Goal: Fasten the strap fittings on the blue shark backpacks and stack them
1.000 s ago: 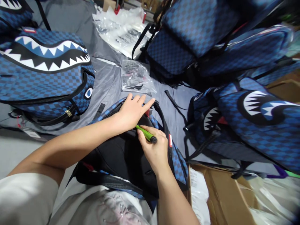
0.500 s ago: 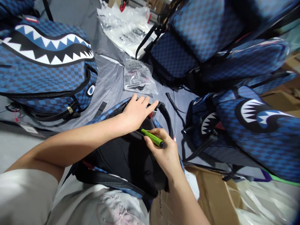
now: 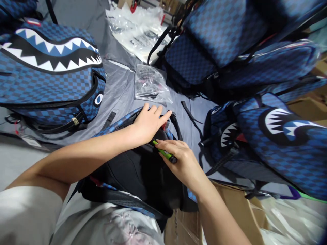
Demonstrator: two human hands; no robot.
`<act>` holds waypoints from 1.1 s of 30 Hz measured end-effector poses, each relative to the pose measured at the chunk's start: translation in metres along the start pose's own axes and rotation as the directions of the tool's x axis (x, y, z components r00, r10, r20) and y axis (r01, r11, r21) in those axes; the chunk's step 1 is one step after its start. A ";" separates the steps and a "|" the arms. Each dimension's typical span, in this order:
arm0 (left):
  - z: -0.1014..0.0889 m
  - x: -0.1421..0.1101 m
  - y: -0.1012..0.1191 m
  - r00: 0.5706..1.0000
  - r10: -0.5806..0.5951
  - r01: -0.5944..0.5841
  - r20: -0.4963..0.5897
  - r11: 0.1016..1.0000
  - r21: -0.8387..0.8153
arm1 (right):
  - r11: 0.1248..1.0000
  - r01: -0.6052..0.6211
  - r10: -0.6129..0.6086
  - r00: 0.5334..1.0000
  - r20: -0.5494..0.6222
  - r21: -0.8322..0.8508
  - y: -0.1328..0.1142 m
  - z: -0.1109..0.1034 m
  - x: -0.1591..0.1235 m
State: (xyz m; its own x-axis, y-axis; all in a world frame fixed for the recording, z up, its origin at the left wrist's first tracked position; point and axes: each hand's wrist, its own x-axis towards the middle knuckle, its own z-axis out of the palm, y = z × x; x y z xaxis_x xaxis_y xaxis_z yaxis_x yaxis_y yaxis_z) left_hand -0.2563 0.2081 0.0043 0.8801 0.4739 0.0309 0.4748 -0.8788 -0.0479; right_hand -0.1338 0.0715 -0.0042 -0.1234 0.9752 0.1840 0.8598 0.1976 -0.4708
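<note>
A black-backed backpack (image 3: 133, 173) with blue checkered edges lies in front of me, leaning against my body. My left hand (image 3: 150, 124) rests on its upper part, fingers stretched out and a little apart near the top edge. In my right hand (image 3: 181, 156) is a green marker pen (image 3: 165, 152) with a black end, its fingers closed around it. The pen's far end points up and left toward the bag just below my left palm; its tip is hidden there. A red patch (image 3: 164, 126) shows beside my left fingertips.
At left stands a blue checkered backpack (image 3: 51, 81) with a shark-mouth print. More such backpacks (image 3: 288, 136) crowd the right side. A clear plastic bag (image 3: 152, 83) and white plastic packaging (image 3: 138, 30) lie ahead on the grey cloth (image 3: 120, 81). A cardboard box (image 3: 232, 211) sits lower right.
My right hand has turned and its fingers have shifted over the green marker pen, whose rear end moved slightly left. The right forearm swung outward to the right. My left hand is almost unmoved.
</note>
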 end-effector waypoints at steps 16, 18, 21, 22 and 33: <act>-0.003 -0.001 0.001 1.000 -0.004 0.004 0.018 1.000 0.002 | 0.995 0.079 -0.073 0.993 0.090 -0.059 0.004 -0.008 0.004; -0.002 -0.001 0.000 1.000 -0.004 0.004 0.022 1.000 -0.001 | 0.995 0.072 -0.064 0.993 0.099 -0.074 0.002 -0.008 0.005; 0.000 0.000 0.000 1.000 0.002 -0.002 0.004 1.000 0.009 | 0.994 0.041 -0.032 0.995 0.091 -0.102 -0.001 -0.007 0.005; 0.000 0.000 0.000 1.000 0.003 -0.003 0.003 1.000 0.009 | 0.995 0.034 -0.028 0.997 0.073 -0.094 -0.002 -0.006 0.004; 0.000 -0.002 -0.003 1.000 0.008 -0.007 -0.010 1.000 0.004 | 0.993 -0.120 0.115 0.982 -0.148 -0.022 -0.005 0.011 -0.009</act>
State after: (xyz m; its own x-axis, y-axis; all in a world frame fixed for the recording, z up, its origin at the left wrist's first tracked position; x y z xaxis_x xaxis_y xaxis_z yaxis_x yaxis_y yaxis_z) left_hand -0.2596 0.2093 0.0044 0.8835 0.4666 0.0406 0.4683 -0.8820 -0.0521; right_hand -0.1424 0.0626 -0.0136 0.0516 0.9657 0.2544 0.8791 0.0769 -0.4703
